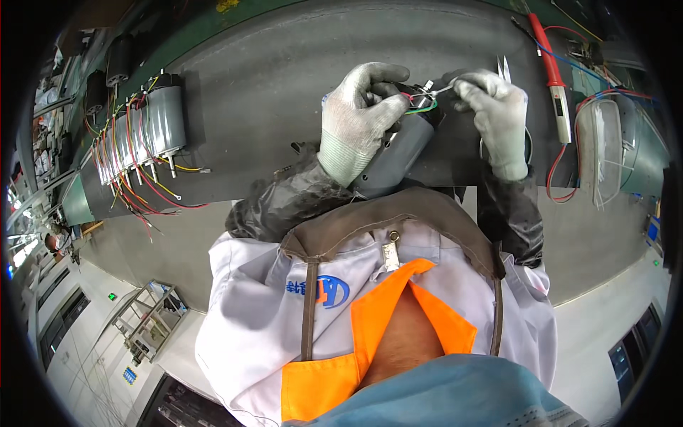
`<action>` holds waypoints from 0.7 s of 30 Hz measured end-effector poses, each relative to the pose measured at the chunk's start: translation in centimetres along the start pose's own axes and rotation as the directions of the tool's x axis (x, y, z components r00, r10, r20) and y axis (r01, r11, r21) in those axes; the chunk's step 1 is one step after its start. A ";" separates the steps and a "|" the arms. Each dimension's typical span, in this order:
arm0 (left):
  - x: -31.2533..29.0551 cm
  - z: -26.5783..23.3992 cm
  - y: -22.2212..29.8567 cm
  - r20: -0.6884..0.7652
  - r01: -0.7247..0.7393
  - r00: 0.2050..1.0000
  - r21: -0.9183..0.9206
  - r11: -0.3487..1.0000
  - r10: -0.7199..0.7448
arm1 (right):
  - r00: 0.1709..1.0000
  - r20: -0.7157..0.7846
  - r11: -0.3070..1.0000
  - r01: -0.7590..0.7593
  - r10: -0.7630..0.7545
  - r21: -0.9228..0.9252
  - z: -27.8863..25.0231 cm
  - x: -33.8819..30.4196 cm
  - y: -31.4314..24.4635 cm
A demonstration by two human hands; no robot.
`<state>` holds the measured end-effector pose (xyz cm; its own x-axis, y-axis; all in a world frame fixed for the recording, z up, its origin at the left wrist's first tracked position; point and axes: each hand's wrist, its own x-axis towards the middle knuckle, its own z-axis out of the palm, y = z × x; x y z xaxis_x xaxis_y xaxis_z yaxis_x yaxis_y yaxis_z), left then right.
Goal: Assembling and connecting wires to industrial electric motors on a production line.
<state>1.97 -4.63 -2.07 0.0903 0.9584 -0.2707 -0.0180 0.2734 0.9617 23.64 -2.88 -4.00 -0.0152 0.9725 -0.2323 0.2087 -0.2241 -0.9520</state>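
Note:
A dark grey cylindrical motor [402, 153] lies tilted on the bench in front of me, its wired end pointing away. Red, green and white wires [425, 105] loop out of that end. My left hand [364, 107], in a pale knit glove, is closed on the wires at the motor's end, with thumb and fingers curled together. Just to the right, my gloved right hand [493, 112] pinches a thin pale strand [444, 90] that runs to the wire bundle. Scissors [504, 69] lie behind the right hand, blades pointing away, mostly covered by it.
Several grey motors [165, 117] with loose coloured leads stand in a row at left, with dark cylinders [119, 60] behind. At right lie a red-and-white probe-like tool [551, 71] with a red lead and a pale oblong tray [605, 146]. The bench's near edge is at my apron [398, 206].

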 end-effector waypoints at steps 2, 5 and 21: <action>0.1 -0.2 -0.9 -0.007 -0.047 0.999 0.086 0.995 0.048 | 0.996 -0.086 1.000 0.018 -0.020 -0.020 -0.5 2.4 2.0; 0.4 -0.1 -2.0 0.010 -0.146 0.989 0.229 0.963 0.148 | 0.991 -0.133 0.995 -0.033 0.021 -0.089 0.4 3.4 1.2; 3.4 -3.3 1.4 0.832 -0.829 0.530 0.549 -0.105 0.164 | 0.930 0.366 0.879 -0.162 -0.015 0.449 -0.1 -2.0 -2.4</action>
<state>-1.02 -0.77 -1.79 0.8735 0.4844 0.0489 0.4735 -0.8686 0.1461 23.26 -4.30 -1.28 -0.3756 0.8852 -0.2745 -0.2528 -0.3828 -0.8886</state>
